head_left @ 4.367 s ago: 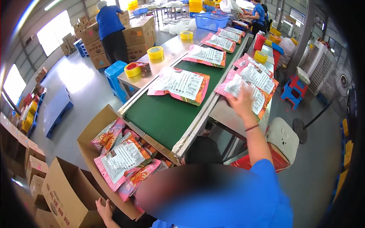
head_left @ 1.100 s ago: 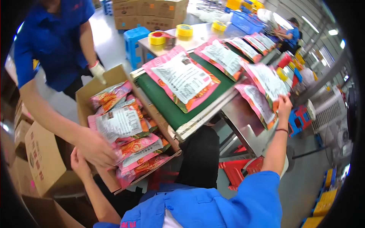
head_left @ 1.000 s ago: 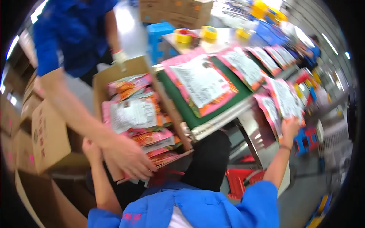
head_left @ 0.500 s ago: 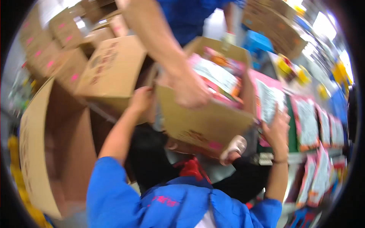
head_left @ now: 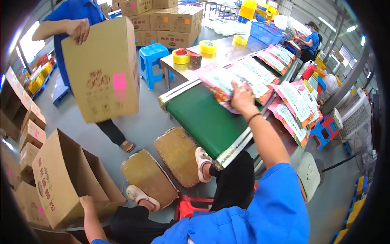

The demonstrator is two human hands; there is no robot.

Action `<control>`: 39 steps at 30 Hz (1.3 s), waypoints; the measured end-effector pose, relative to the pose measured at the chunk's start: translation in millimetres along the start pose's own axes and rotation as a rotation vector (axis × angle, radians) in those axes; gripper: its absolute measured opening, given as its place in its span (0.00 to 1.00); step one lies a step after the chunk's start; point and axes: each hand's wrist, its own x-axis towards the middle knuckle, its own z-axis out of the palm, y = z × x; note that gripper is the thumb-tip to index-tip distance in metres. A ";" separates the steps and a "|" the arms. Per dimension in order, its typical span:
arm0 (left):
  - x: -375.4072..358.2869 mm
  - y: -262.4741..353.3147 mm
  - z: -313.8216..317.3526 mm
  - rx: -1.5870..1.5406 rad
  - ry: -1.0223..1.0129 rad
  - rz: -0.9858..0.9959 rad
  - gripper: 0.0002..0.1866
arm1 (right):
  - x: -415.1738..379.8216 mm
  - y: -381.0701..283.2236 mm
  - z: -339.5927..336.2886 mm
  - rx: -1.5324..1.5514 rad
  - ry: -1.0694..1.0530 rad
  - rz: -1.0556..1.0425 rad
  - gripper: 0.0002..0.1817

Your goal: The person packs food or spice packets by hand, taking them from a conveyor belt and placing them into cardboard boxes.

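My left hand (head_left: pixel 87 202) holds the edge of an open, empty-looking cardboard box (head_left: pixel 61 183) at the lower left. My right hand (head_left: pixel 243 97) lies with its fingers apart on a pink-edged packet (head_left: pixel 217 83) on the green conveyor belt (head_left: pixel 201 116). Other packets (head_left: pixel 254 75) lie just behind that one, and further ones (head_left: pixel 292 101) are stacked beside the belt on the right. Another person's hand (head_left: pixel 79 30) grips the top of a large cardboard box (head_left: pixel 103 73) at the upper left.
A metal table (head_left: pixel 221 53) with yellow tape rolls (head_left: pixel 208 46) and a blue basket (head_left: pixel 266 33) stands behind the belt. A blue stool (head_left: pixel 152 61) is left of it. Two brown boards (head_left: pixel 176 156) lie by my feet. Stacked cartons (head_left: pixel 174 24) stand behind; another person (head_left: pixel 312 40) is far right.
The view has swung round. The other person and the filled box have moved away from in front of me. My right hand is now over a packet on the belt; my left holds an open box.
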 end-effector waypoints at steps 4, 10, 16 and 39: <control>34.9 -88.4 -68.8 0.079 0.924 0.000 0.12 | 76.4 92.6 73.4 -0.101 0.300 -0.285 0.38; -54.3 -182.1 -323.2 -0.366 0.894 -0.152 0.13 | 110.1 127.2 99.7 0.138 0.272 -0.184 0.39; -112.0 -131.0 -347.2 -1.200 0.958 -0.045 0.20 | 87.4 94.6 80.6 0.239 0.112 -0.121 0.38; -326.1 135.6 -251.8 -1.006 0.801 0.999 0.05 | -32.5 12.7 -6.2 0.024 -0.015 -0.231 0.35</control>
